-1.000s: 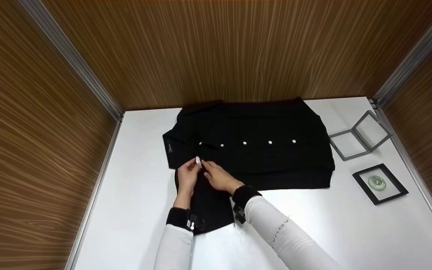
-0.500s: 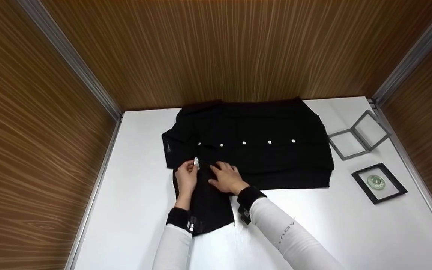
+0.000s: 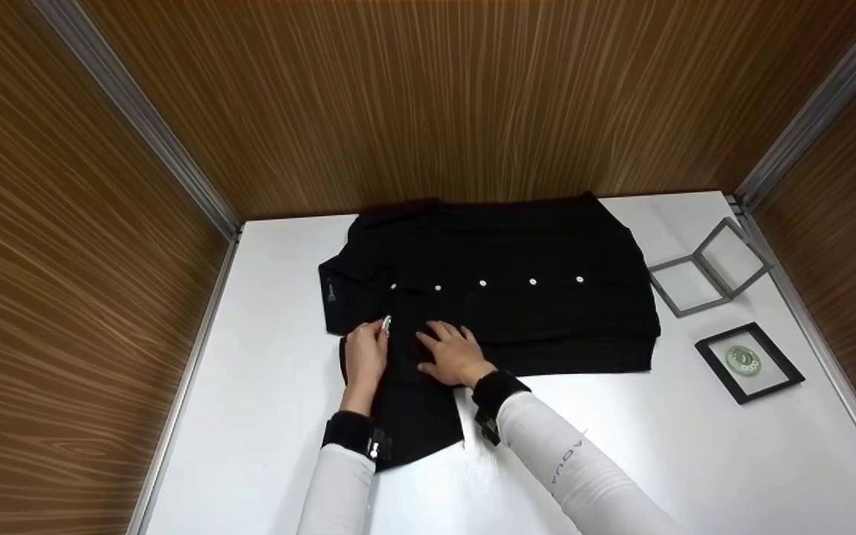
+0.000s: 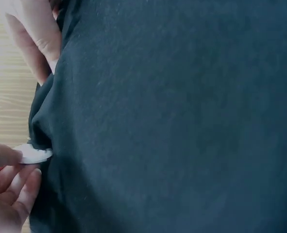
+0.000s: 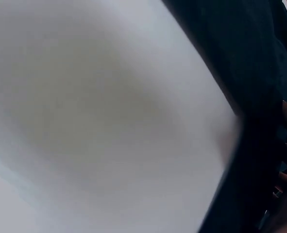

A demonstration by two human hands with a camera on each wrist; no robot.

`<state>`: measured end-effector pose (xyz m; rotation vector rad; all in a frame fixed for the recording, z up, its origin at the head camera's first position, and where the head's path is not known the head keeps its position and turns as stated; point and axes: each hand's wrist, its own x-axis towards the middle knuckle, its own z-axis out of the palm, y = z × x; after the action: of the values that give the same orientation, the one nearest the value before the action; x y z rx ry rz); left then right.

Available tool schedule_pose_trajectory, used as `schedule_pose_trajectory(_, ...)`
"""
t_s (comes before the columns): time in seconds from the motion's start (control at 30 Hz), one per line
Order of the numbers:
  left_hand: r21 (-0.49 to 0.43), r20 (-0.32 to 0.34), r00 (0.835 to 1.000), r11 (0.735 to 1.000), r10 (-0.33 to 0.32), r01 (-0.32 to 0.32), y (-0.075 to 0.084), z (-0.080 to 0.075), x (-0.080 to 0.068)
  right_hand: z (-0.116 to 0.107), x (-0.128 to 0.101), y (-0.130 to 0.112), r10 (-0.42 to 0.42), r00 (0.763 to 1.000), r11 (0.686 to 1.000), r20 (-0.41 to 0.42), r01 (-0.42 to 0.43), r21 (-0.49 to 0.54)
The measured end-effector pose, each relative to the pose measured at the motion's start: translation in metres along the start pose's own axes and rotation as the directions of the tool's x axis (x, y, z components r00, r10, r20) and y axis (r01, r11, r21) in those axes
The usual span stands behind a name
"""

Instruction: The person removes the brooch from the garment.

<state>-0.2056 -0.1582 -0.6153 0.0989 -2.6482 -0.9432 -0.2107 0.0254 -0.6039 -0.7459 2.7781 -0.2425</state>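
A black button shirt [image 3: 547, 319] lies flat and sideways on the white table, its collar to the left and white buttons in a row. At the front near the collar, my left hand [image 3: 365, 357] pinches a small flat white piece [image 4: 34, 154] between thumb and fingers. The left wrist view shows the piece's pointed end against the black cloth; its kind is not clear. My right hand [image 3: 455, 355] rests on the shirt just to the right, fingers spread. Below both hands a sleeve [image 3: 420, 423] reaches toward the front of the table.
At the right stands an unfolded grey double frame [image 3: 731, 296] with see-through panes. In front of it lies a black square frame [image 3: 721, 371] holding a carved green disc [image 3: 743, 360]. Wood-grain walls [image 3: 428, 104] enclose the white table [image 3: 264, 297] at back and sides.
My right hand has moved away from the white piece, a little to the right, and spread its fingers on the shirt. The left hand keeps the piece, turned slightly and shifted a little left.
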Motion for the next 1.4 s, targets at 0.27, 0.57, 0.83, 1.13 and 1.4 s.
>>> schedule_pose_trajectory(0.27, 0.166, 0.045, 0.988, 0.974, 0.147, -0.153, 0.001, -0.012, 0.002, 0.003, 0.0, 0.0, 0.002, 1.0, 1.0, -0.023, -0.003, -0.007)
schedule_pose_trajectory(0.57, 0.205, 0.064, 0.984, 0.963, 0.164, -0.173, -0.001, -0.02, -0.002, 0.005, 0.001, 0.0, 0.01, 1.0, 1.0, -0.026, -0.01, -0.005)
schedule_pose_trajectory(0.83, 0.202, 0.075, 0.986, 0.966, 0.148, -0.161, -0.002, -0.025, -0.005, 0.007, 0.001, 0.001, 0.006, 1.0, 0.999, -0.017, -0.006, -0.034)
schedule_pose_trajectory(1.13, 0.19, 0.072, 0.99, 0.973, 0.119, -0.131, -0.004, -0.028, -0.007, 0.008, 0.002, 0.001, 0.011, 1.0, 1.0, -0.019, -0.011, -0.02)
schedule_pose_trajectory(1.4, 0.177, 0.09, 0.995, 0.983, 0.033, -0.049, -0.006, -0.038, -0.013, 0.006, 0.0, 0.0, 0.012, 0.999, 1.0, -0.032, -0.012, -0.001)
